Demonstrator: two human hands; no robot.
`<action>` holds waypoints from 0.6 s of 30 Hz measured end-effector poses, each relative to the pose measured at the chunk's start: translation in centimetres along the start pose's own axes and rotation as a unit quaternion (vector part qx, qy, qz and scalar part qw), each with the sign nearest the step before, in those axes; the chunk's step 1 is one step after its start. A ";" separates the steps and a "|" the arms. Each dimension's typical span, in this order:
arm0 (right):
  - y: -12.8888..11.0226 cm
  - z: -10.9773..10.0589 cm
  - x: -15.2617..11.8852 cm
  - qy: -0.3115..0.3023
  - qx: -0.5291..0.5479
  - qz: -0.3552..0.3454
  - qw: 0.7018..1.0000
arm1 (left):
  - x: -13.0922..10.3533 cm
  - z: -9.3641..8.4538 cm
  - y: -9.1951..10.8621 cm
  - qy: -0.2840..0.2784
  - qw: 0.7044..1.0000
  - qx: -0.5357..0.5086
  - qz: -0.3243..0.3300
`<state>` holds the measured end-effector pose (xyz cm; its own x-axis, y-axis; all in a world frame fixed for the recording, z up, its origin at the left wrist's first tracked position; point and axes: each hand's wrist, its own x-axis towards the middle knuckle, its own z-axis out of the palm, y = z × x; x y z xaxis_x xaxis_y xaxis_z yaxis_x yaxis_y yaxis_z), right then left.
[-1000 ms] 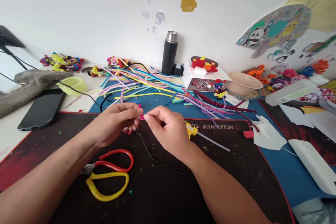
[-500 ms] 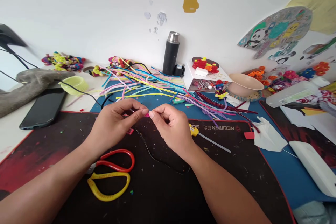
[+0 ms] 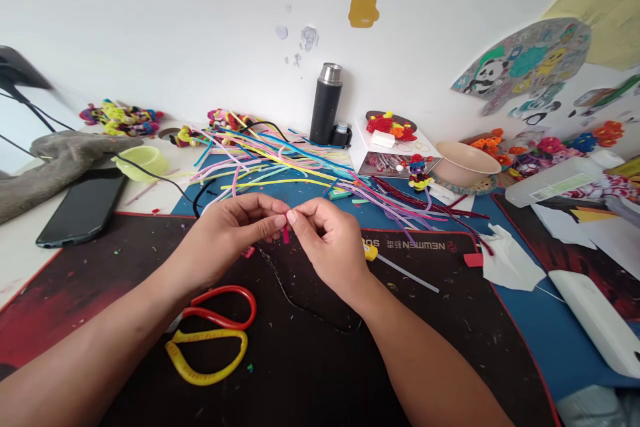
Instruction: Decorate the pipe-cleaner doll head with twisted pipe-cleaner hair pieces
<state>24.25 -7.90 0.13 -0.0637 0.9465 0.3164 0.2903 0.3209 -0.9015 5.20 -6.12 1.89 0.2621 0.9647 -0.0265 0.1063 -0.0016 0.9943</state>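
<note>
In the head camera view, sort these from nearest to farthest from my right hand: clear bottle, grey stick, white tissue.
Starting from your right hand:
1. Grey stick: just to the right, over the black mat.
2. White tissue: farther right, by the mat's edge.
3. Clear bottle: farthest, right of and beyond the tissue.

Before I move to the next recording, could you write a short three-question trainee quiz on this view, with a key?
1. Multiple choice: what colour is the small piece pinched between the left hand and right hand?
A) green
B) pink
C) white

2. True or false: the scissors are held in the left hand.

3. Short answer: which tall object stands upright behind the coloured stems?

Key:
1. B.
2. False; the scissors lie on the dark mat.
3. The black flask.
</note>
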 end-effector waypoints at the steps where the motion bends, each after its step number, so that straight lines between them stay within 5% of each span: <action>1: 0.0 0.0 0.0 -0.002 -0.005 -0.002 1.000 | 0.0 0.1 -0.1 0.002 0.999 -0.031 -0.008; 9: -0.3 -0.1 0.0 -0.005 0.018 0.005 1.000 | 0.5 0.3 0.1 -0.037 0.966 -0.232 -0.104; 18: -0.1 -0.2 0.2 0.004 0.017 0.021 1.000 | -0.2 0.1 0.4 0.021 0.995 0.048 0.089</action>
<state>24.41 -7.78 0.31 -0.0436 0.9588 0.2806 0.2590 0.2821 -0.9238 5.33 -6.37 2.28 0.2454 0.9569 0.1554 0.1528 -0.1964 0.9685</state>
